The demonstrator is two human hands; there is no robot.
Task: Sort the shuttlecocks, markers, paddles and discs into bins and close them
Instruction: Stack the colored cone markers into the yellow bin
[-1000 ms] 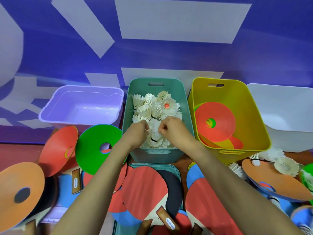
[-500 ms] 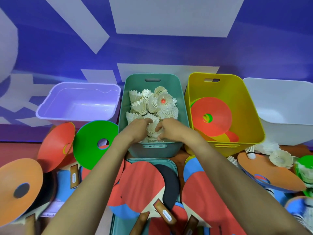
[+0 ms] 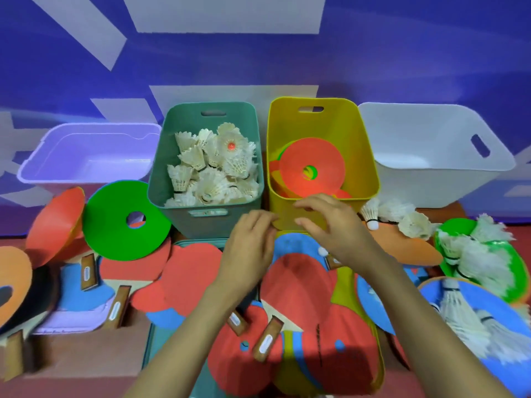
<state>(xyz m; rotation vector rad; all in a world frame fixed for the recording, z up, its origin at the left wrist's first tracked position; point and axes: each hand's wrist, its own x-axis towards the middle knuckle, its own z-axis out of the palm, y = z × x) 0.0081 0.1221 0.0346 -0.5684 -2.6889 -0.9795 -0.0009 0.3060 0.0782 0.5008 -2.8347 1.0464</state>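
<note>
A teal bin (image 3: 161, 179) in the middle holds a heap of white shuttlecocks (image 3: 214, 165). To its right a yellow bin (image 3: 365, 156) holds orange discs (image 3: 311, 165). My left hand (image 3: 247, 251) and my right hand (image 3: 333, 225) hover empty, fingers apart, in front of the two bins, above the red and blue paddles (image 3: 298, 285). More shuttlecocks (image 3: 396, 211) lie at the right on an orange disc and on a green one (image 3: 477, 254). A green disc (image 3: 123, 222) and an orange disc (image 3: 54, 225) lean at the left.
An empty lilac bin (image 3: 31, 173) stands at the far left and an empty white bin (image 3: 436, 156) at the far right. A teal lid (image 3: 149, 346) and a lilac lid (image 3: 74, 320) lie under the paddles. A blue wall rises behind the bins.
Both hands have pulled back out of the teal bin toward me and to the right, and they are now empty. The view has shifted.
</note>
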